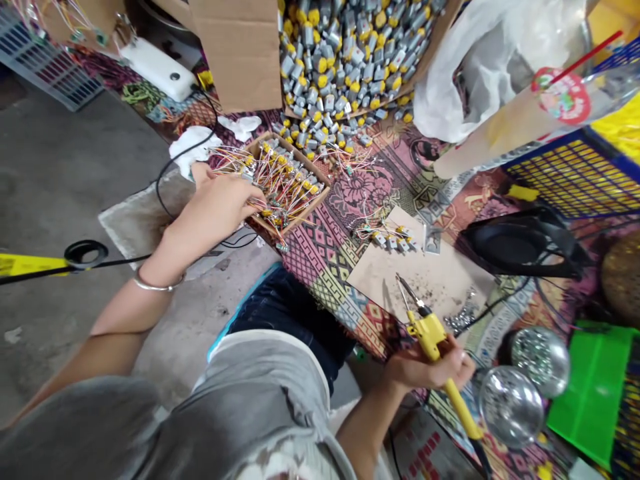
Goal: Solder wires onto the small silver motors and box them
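My right hand (435, 365) is wrapped around a yellow soldering gun (431, 337), its tip pointing up and left over a piece of brown cardboard (373, 270). Several small motors with wires (395, 239) lie in a row at that cardboard's far edge. On the left, my left hand (215, 203) reaches over the near-left edge of a shallow cardboard box (320, 193) filled with wired motors (293, 177). Its fingers are curled among the wires; what they grip is hidden. Loose red and white wires (225, 159) stick out past that hand.
A large carton (235, 53) spills many small yellow-and-grey motors (345, 60) at the back. To the right are a plastic drink cup (500, 133), a black fan-like device (520, 243), metal bowls (513, 407) of small parts and a green tray (590, 393). A cable (159, 177) hangs near my left arm.
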Demonstrator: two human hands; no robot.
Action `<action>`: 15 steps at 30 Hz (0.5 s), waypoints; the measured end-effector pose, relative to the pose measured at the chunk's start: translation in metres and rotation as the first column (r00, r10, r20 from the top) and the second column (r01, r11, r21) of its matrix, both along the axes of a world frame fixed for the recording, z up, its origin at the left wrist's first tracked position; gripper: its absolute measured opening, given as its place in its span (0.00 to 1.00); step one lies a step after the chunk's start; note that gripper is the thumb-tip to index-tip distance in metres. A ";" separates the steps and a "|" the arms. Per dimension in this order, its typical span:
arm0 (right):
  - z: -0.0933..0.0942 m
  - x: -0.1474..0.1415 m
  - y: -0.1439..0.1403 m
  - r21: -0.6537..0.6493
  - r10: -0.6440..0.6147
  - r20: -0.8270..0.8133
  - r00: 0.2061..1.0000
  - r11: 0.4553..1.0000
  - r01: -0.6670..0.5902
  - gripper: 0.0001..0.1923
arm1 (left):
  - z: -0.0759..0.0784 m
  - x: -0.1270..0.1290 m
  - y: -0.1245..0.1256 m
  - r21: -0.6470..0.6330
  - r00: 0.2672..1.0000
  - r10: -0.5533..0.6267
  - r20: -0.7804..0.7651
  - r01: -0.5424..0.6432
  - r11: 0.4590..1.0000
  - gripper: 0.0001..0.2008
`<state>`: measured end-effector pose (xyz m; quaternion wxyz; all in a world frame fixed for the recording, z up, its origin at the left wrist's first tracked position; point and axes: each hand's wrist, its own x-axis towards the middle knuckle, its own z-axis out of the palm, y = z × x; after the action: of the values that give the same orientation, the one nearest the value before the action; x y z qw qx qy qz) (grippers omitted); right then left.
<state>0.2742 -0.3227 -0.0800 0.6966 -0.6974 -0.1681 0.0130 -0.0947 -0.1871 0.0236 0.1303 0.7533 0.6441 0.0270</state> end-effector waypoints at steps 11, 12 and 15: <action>0.008 -0.005 0.002 -0.009 0.006 -0.002 1.000 1.000 -0.006 0.15 | 0.023 0.005 -0.007 -0.040 0.997 -0.061 -0.043 0.060 0.997 0.10; 0.008 -0.005 0.002 -0.001 0.008 -0.002 1.000 1.000 -0.008 0.15 | 0.024 0.007 -0.009 -0.042 0.998 -0.058 -0.036 0.056 0.998 0.09; 0.007 -0.005 0.001 0.012 0.014 -0.002 1.000 1.000 -0.014 0.15 | 0.028 0.015 -0.017 -0.011 0.998 0.026 -0.059 -0.027 1.000 0.12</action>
<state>0.2696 -0.3217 -0.0732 0.7010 -0.6918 -0.1724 0.0179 -0.0799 -0.2045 0.0519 0.1154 0.7443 0.6578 0.0025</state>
